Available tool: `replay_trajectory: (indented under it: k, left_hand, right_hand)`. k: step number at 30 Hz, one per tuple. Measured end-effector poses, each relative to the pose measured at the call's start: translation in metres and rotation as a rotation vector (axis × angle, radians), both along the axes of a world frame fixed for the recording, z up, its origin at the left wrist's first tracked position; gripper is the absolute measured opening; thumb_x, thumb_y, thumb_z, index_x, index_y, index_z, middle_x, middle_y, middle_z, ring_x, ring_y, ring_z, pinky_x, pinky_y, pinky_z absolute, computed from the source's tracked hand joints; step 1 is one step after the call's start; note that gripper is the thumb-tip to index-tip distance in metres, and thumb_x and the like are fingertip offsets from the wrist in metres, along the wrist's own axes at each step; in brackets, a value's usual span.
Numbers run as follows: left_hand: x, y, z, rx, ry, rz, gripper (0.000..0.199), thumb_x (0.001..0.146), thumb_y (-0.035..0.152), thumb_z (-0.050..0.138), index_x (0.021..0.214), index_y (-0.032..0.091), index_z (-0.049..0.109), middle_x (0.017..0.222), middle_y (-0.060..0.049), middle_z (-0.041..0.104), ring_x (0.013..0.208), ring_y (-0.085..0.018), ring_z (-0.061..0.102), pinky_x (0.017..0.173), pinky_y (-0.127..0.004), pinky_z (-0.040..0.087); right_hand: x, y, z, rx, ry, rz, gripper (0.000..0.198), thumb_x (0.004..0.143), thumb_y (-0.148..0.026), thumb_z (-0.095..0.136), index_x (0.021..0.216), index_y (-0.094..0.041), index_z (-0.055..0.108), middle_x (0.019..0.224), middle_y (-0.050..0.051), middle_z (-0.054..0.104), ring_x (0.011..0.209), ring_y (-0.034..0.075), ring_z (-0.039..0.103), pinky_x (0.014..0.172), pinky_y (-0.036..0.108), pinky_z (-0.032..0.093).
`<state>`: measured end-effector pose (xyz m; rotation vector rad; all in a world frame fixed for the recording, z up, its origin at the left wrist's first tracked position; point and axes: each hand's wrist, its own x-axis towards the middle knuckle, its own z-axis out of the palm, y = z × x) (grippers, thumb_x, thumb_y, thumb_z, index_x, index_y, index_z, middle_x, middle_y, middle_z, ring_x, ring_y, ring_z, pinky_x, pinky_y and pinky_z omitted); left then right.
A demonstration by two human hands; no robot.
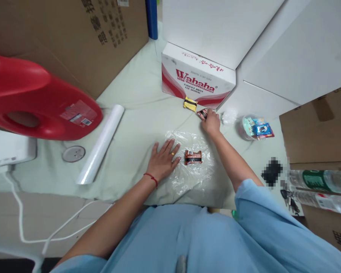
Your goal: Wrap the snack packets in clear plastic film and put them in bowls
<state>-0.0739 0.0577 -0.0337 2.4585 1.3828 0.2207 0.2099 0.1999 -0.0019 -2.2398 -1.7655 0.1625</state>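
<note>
My left hand (165, 159) lies flat with fingers spread on the left edge of a sheet of clear plastic film (206, 174). On that film, just right of my left fingertips, rests a small orange-brown wrapped snack packet (193, 157) with a dark band round it. My right hand (211, 122) reaches forward to the foot of the white carton, its fingers closed on a reddish-brown snack packet (202, 114). Beside that packet, a yellow snack packet (190, 104) with a dark band leans near the carton.
A white Wahaha water carton (193, 81) stands at the back. To the right are crumpled plastic (229, 116) and a clear tub of packets (246, 131). A roll of film (102, 144), a red jug (45, 102) and a white power block (13, 148) stand left.
</note>
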Motion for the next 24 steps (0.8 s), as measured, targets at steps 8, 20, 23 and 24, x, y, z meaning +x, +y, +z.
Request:
replay_trajectory:
  k: [8, 20, 23, 24]
  left_hand:
    - [0.000, 0.000, -0.002, 0.016, -0.023, -0.003, 0.061, 0.109, 0.051, 0.032, 0.165, 0.028, 0.041, 0.177, -0.011, 0.029, 0.165, -0.028, 0.026, 0.132, -0.066, 0.007]
    - [0.001, -0.003, -0.001, 0.067, 0.003, 0.007, 0.061, 0.109, 0.050, 0.032, 0.164, 0.026, 0.044, 0.176, -0.013, 0.031, 0.164, -0.029, 0.029, 0.133, -0.065, 0.010]
    - [0.001, -0.003, 0.000, 0.072, 0.015, 0.009, 0.060, 0.110, 0.050, 0.031, 0.163, 0.026, 0.045, 0.176, -0.012, 0.032, 0.164, -0.028, 0.029, 0.133, -0.064, 0.010]
    - [0.001, -0.003, 0.000, 0.072, 0.014, 0.008, 0.060, 0.110, 0.050, 0.031, 0.163, 0.026, 0.045, 0.176, -0.012, 0.032, 0.164, -0.028, 0.029, 0.133, -0.064, 0.010]
  right_hand:
    - [0.027, -0.141, 0.032, -0.080, 0.273, 0.543, 0.060, 0.088, -0.029, 0.063, 0.147, -0.018, 0.058, 0.134, 0.016, 0.070, 0.119, 0.031, 0.066, 0.106, 0.048, 0.051]
    - [-0.041, -0.169, 0.037, -0.305, 0.003, 0.681, 0.058, 0.096, -0.024, 0.068, 0.152, -0.020, 0.054, 0.146, 0.016, 0.063, 0.133, 0.033, 0.055, 0.114, 0.049, 0.041]
    - [-0.047, -0.172, 0.037, -0.314, -0.058, 0.642, 0.055, 0.096, -0.019, 0.065, 0.150, -0.020, 0.056, 0.137, 0.016, 0.066, 0.124, 0.034, 0.057, 0.107, 0.048, 0.045]
    - [-0.048, -0.173, 0.037, -0.308, -0.066, 0.632, 0.055, 0.096, -0.018, 0.065, 0.150, -0.020, 0.056, 0.136, 0.016, 0.066, 0.123, 0.034, 0.057, 0.105, 0.047, 0.046]
